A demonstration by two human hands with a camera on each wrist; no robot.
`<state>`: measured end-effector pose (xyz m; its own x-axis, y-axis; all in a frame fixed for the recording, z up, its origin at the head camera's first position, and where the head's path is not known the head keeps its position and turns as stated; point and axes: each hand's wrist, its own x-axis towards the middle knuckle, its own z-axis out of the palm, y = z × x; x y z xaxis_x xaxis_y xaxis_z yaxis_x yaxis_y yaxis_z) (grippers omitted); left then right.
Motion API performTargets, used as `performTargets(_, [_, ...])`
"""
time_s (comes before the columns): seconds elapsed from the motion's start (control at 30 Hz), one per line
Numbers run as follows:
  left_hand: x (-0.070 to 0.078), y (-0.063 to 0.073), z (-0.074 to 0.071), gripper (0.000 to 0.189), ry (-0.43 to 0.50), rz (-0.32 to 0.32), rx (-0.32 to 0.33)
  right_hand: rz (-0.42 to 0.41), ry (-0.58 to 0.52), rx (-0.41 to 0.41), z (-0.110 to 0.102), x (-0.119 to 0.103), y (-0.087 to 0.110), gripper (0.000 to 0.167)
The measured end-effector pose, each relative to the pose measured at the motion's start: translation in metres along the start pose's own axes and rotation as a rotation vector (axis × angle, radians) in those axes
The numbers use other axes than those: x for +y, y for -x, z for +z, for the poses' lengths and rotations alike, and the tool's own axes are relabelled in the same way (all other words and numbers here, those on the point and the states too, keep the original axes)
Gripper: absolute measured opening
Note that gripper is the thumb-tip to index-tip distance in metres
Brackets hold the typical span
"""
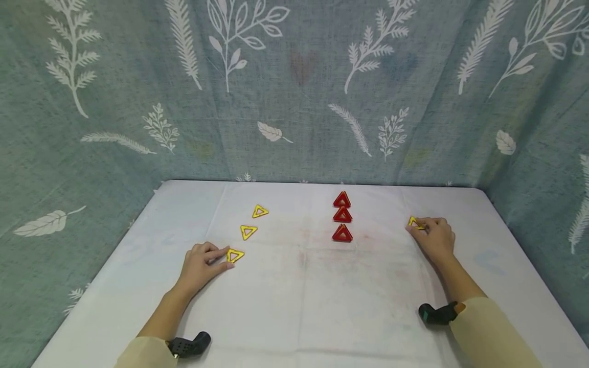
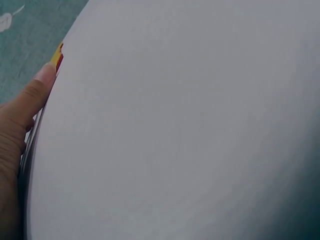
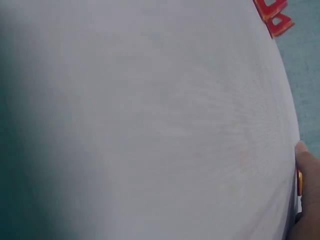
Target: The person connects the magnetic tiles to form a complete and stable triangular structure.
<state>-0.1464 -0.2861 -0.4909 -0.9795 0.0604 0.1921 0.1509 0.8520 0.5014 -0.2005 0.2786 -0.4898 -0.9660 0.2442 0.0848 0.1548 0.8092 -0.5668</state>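
Observation:
At the left of the table, my left hand (image 1: pixel 199 267) pinches a yellow triangle frame (image 1: pixel 235 255) between thumb and forefinger. Two more yellow triangles, a middle one (image 1: pixel 248 232) and a far one (image 1: pixel 259 211), lie in a slanting row beyond it. Over on the right, my right hand (image 1: pixel 434 237) holds another yellow triangle (image 1: pixel 413 222), partly hidden by its fingers. In the left wrist view the thumb (image 2: pixel 44 77) presses the yellow piece's edge (image 2: pixel 57 56), with red beside it. Only a sliver of the yellow piece (image 3: pixel 299 184) shows past the right thumb in the right wrist view.
Between the hands, three red triangles, the near one (image 1: pixel 342 233), the middle one (image 1: pixel 342 214) and the far one (image 1: pixel 342 199), stand in a column. A white cloth covers the table (image 1: pixel 294 306). Behind it hangs a green leaf-patterned curtain (image 1: pixel 294 102).

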Motion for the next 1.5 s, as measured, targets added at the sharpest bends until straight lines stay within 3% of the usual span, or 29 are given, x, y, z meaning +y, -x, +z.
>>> performTargets(0.23, [0.013,0.002,0.011,0.048,0.033,0.134,0.05,-0.072,-0.027,0.004,-0.003,-0.001,0.014,0.051])
performTargets(0.47, [0.031,0.008,0.021,0.047,0.041,0.201,0.057,-0.123,0.021,-0.022,0.001,-0.007,0.027,0.049])
performTargets(0.73, [0.053,0.009,0.032,0.049,0.022,0.295,0.04,-0.157,0.002,-0.024,0.007,-0.013,0.039,0.047])
performTargets(1.07, [0.085,0.014,0.051,0.049,0.019,0.31,0.014,-0.181,-0.02,-0.023,0.007,-0.017,0.056,0.048])
performTargets(1.33, [0.106,0.016,0.064,0.05,0.031,0.396,0.028,-0.186,-0.018,-0.05,0.01,-0.023,0.069,0.051])
performTargets(1.5, [0.119,0.017,0.069,0.05,0.041,0.409,0.033,-0.221,-0.033,-0.033,0.015,-0.027,0.073,0.047])
